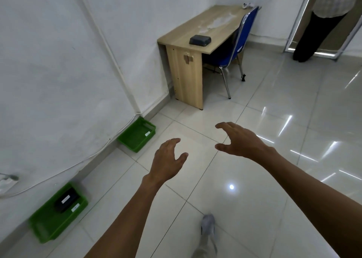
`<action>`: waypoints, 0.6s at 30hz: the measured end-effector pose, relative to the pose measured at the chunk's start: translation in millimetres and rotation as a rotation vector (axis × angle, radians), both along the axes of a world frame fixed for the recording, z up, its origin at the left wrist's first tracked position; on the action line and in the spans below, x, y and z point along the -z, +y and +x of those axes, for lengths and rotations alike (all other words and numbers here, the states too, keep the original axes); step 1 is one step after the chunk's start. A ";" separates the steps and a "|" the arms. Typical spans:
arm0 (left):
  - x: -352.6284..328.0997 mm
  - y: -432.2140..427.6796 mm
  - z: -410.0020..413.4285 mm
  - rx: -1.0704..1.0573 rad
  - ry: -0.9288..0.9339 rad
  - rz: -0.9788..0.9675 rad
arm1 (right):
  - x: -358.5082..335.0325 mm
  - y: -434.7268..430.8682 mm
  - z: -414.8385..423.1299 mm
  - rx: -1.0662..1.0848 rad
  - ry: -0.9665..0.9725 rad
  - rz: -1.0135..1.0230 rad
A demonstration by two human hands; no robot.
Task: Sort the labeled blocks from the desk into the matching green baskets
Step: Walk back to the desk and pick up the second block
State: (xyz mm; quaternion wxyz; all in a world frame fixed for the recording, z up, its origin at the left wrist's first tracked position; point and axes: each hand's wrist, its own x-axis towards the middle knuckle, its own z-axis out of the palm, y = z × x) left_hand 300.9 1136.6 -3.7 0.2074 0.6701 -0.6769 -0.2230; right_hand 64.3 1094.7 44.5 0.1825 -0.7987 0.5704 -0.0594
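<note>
A dark block point(200, 40) lies near the front end of a light wooden desk point(221, 25) against the wall. On the floor by the wall stand two green baskets: the nearer basket point(47, 222) holds a black block point(65, 200) with a white label, the farther basket point(135, 138) holds no block. Both carry a small white tag. My left hand point(168, 159) and my right hand point(239, 138) are stretched out over the floor tiles, fingers spread and holding nothing, well short of the desk.
A blue chair point(238, 40) is tucked under the desk. A white controller point(247, 4) lies at the desk's far end. Another person point(325, 20) stands in the doorway at top right. A white cable point(64, 169) runs along the wall. My foot point(208, 225) is on the tiles.
</note>
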 end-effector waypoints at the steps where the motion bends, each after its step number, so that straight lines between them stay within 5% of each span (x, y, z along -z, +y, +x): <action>1: 2.6 -20.6 -4.1 0.000 0.006 0.004 | 3.0 -19.5 -3.9 0.003 -0.002 0.007; 18: -18.2 -352.2 -114.6 -0.029 -0.012 -0.047 | -0.2 -323.9 -123.1 0.033 0.015 0.042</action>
